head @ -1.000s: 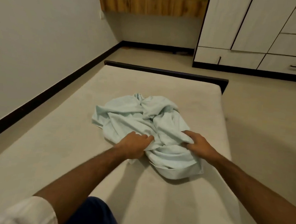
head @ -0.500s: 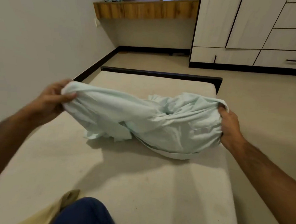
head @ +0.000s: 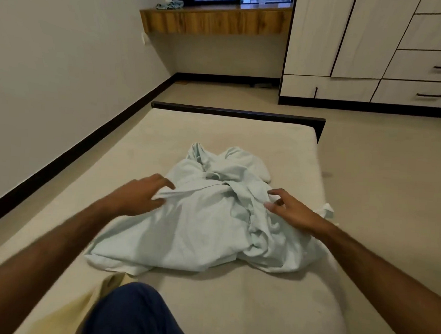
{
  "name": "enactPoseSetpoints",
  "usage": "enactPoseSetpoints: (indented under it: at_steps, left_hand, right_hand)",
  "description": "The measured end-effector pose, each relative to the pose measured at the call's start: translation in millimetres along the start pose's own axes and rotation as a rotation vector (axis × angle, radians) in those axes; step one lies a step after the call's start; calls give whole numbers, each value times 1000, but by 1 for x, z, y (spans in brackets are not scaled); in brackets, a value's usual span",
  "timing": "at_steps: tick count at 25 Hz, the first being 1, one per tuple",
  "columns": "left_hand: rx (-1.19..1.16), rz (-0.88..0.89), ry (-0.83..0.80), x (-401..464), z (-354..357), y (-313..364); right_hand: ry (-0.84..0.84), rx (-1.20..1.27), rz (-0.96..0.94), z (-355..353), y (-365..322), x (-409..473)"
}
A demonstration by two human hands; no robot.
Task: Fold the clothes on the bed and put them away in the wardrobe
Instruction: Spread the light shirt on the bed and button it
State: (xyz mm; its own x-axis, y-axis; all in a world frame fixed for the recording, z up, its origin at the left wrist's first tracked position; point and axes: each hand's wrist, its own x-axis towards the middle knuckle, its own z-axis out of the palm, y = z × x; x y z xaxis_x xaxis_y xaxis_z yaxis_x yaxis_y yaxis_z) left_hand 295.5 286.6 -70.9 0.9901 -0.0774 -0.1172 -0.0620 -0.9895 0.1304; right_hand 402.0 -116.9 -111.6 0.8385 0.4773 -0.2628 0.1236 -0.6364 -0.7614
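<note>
A pale mint shirt [head: 210, 223] lies crumpled and partly spread on the beige mattress [head: 231, 309] of the bed. My left hand [head: 137, 196] is at the shirt's left side and pinches a raised fold of the cloth between thumb and fingers. At the shirt's right side, my right hand [head: 290, 210] hovers with its fingers spread, fingertips at the fabric and gripping nothing. The white wardrobe [head: 371, 47] with closed doors and drawers stands across the floor at the back right.
The bed's dark foot rail [head: 238, 113] is beyond the shirt. A wall runs along the left. A wooden shelf [head: 215, 22] under the window carries a small cloth [head: 170, 5]. My knee in blue trousers [head: 133, 313] and a yellowish cloth [head: 76, 313] are at the near edge.
The shirt, held up and stretched between both hands half a second ago, now lies back on the mattress, more spread. My right hand has let go; both hands came lower and closer together.
</note>
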Motion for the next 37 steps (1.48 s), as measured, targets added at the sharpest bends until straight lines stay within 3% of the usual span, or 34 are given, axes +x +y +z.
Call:
enactPoseSetpoints:
  at_steps: [1,3,5,7,9,12,14,16,17,18,19,21,23,24,26,28,30,31,32,35,36,37]
  left_hand:
    - [2,10,-35,14,8,24]
    - [-58,-90,-92,40,31,47]
    - [-227,-246,-79,54,49,51]
    - [-309,-228,-71,54,57,48]
    - [-179,-175,18,45,54,41]
    - [72,-323,152,26,30,13]
    - [18,-370,104,13,16,-6]
    - [-130,-300,69,8,13,-6]
    - [-230,-242,69,10,14,2]
    - [-330,-179,67,16,17,14]
    - [-419,-125,57,25,22,30]
    - [-594,-94,36,43,30,65]
    - [-803,-173,-8,57,28,99]
    - [-912,-226,-47,61,25,109]
    - [-1047,-289,-92,66,23,114]
    - [-983,-311,-104,69,30,105]
    - [-781,-246,-186,64,41,97]
    - [-686,-168,-259,59,45,94]
    - [-631,-88,-345,52,47,93]
    - [-674,87,-784,34,32,108]
    - [-692,123,-882,32,25,115]
    - [-688,146,-861,35,22,121]
  right_hand:
    - [54,-124,-27,8,4,6]
    - [-3,-309,-53,22,19,15]
    - [-123,-260,-100,20,20,12]
    - [-356,-100,-151,10,15,1]
    - [-615,-21,-106,-1,10,-11]
    - [-862,-98,187,-13,0,-22]
    - [-732,-222,183,-11,-2,-14]
    - [-220,-433,-66,-4,-4,-1]
    - [68,-425,-184,5,-6,5]
    - [232,-290,-210,15,-11,7]
    - [261,-145,-171,28,-18,9]
    - [111,-175,-93,63,-34,11]
    - [83,-275,-238,91,-46,10]
    - [25,-204,-342,98,-55,3]
    - [-354,-114,-447,103,-70,-16]
    - [-798,-229,-383,105,-75,-37]
    - [-942,-306,-209,97,-60,-43]
    - [-880,-252,-176,90,-51,-43]
    - [-711,-167,-180,81,-37,-39]
    - [96,-154,-234,47,5,-21]
    - [234,-266,-178,38,15,-16]
    - [262,-392,-49,32,23,-12]
